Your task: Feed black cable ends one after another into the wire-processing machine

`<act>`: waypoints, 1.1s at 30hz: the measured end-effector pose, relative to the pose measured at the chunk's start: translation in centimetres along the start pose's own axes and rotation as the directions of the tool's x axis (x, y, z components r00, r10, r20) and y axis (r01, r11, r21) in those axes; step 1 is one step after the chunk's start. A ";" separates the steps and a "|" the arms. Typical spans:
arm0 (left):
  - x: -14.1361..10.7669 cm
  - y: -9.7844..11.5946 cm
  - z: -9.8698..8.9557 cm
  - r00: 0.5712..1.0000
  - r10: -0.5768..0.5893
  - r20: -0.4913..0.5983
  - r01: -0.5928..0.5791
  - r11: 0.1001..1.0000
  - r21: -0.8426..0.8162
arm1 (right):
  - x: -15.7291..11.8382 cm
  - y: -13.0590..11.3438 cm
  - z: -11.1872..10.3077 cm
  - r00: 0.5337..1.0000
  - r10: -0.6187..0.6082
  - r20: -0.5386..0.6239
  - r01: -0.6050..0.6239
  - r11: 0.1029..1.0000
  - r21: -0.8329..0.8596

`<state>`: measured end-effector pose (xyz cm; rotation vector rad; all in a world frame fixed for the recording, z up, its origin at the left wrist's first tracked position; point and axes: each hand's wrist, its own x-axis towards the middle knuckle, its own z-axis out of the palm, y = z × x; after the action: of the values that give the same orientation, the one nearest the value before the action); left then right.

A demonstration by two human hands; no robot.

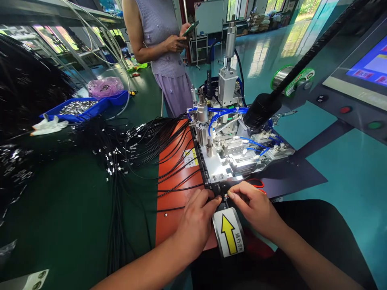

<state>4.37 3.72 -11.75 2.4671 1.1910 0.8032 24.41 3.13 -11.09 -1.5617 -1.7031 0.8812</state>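
At the front end of the machine's black track, my left hand (196, 213) is closed, its thumb and index fingertip pressed together beside a small shiny metal connector (225, 196). What those left fingers hold is hidden. My right hand (254, 205) pinches the connector's right side between thumb and forefinger. Several black cables (178, 186) lie across the orange plate (169, 229) left of the track, their ends along its edge. Just below my fingertips sits a white plate with a yellow arrow (229, 233).
The metal machine (228, 149) with blue air hoses stands ahead. A solder spool (292, 80) and control panel (347, 104) are to the right. Cable bundles (117, 209), a glove (50, 125) and a blue tray of metal parts (57, 117) lie left. Another person (163, 48) holds a phone.
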 end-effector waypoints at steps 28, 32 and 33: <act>3.5 0.7 -12.6 0.947 -0.107 0.302 0.096 0.994 0.052 | -6.1 -5.3 3.7 0.742 -0.265 0.616 0.220 0.964 0.149; 2.6 -0.5 -18.7 0.937 -0.111 0.332 0.046 0.979 0.199 | -6.3 -4.7 6.7 0.707 -0.264 0.656 0.251 0.961 0.117; 1.9 -0.6 -19.4 0.896 -0.103 0.432 0.020 0.981 0.194 | -6.5 -4.4 7.4 0.705 -0.246 0.665 0.237 0.966 0.106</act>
<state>-6.55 5.83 4.24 2.5465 1.2014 0.0960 16.30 -3.94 -11.78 -1.0026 -2.3290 1.4279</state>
